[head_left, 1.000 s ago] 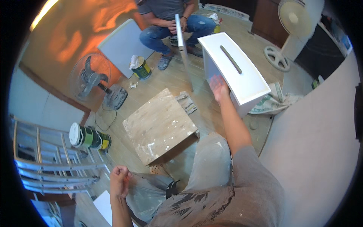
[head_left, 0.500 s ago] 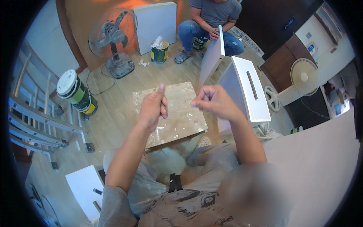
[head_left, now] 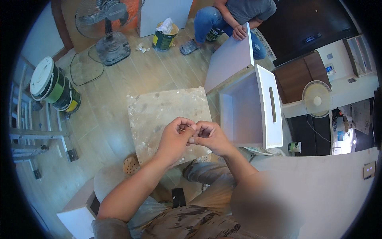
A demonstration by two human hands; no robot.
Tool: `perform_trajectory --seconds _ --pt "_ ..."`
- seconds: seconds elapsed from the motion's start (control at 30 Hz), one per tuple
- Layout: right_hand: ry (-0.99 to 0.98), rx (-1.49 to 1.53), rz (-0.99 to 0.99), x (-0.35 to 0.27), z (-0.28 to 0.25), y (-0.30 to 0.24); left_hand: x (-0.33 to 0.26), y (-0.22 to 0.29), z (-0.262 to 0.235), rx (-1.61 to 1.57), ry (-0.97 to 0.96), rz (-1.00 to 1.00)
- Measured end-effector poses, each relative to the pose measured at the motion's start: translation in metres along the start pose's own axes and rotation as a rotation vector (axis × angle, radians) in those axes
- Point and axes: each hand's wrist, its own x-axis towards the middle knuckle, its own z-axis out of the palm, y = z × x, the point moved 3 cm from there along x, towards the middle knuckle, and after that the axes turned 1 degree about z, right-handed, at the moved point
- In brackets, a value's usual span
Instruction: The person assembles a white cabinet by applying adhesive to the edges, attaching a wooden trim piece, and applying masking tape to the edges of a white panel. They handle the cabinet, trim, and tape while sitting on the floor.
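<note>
At the far left stood a white-lidded green and yellow paint bucket (head_left: 53, 83), well apart from your hands. Your left hand (head_left: 175, 137) was curled, fingertips pinching a tiny thin object (head_left: 182, 129), too small to identify, over the paint-speckled square stone slab (head_left: 159, 113). Your right hand (head_left: 211, 136) touched those fingertips, fingers closed, beside the white open-topped wooden box (head_left: 254, 111).

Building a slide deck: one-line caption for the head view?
Left hand and right hand meet, pinching something small above a paint-spattered board, beside a white drawer box.
</note>
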Motion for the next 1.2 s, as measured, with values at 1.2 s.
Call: perform_trajectory --seconds 1.2 --pt "-0.423 0.333 0.21 0.005 0.021 0.015 0.056 -0.002 -0.02 -0.075 0.126 -0.117"
